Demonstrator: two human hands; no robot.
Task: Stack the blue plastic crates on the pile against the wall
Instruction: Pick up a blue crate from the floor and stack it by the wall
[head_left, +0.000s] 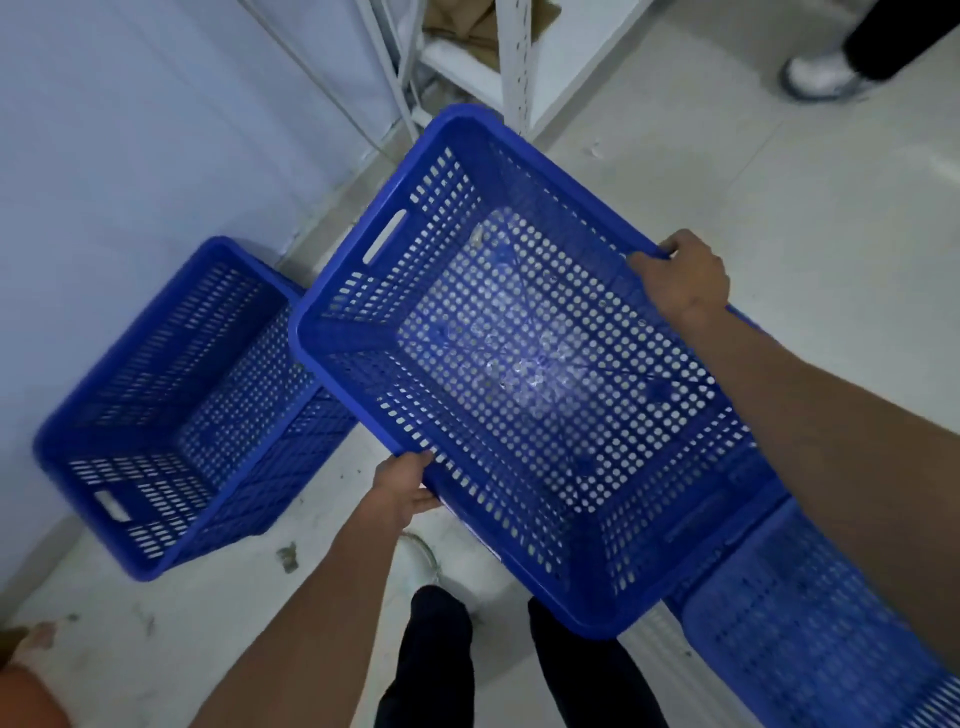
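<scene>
Blue perforated plastic, three crates counted, listed from left to right.

Item 1: floor crate (171, 410), open side up, standing on the pale floor (779, 218) just beside the wall (130, 130) at the left. A slot handle shows in its near end wall. We cannot tell whether it sits on others or alone.

Item 2: held crate (519, 364), in the middle, lifted clear of the floor and tilted, its far-left corner overlapping the right edge of item 1 in our view. It has round holes in the base and walls, and one slot handle in the far-left end wall. Our left hand (405, 488) is closed on the near-left long rim, fingers curled under it. Our right hand (680, 275) is closed over the far-right long rim, knuckles up. Both forearms are bare.

Item 3: lower crate (810, 634), at the near right, partly hidden beneath item 2 and our right forearm; only its slotted wall and a rim show.

Surroundings: one white metal shelving unit (514, 67) at the far centre, with brown cardboard on it. A second person's white shoe (821, 78) and dark trouser leg stand at the far right. Our own two dark trouser legs (431, 665) appear at the near edge. Small bits of debris (287, 557) lie on the floor near item 1.
</scene>
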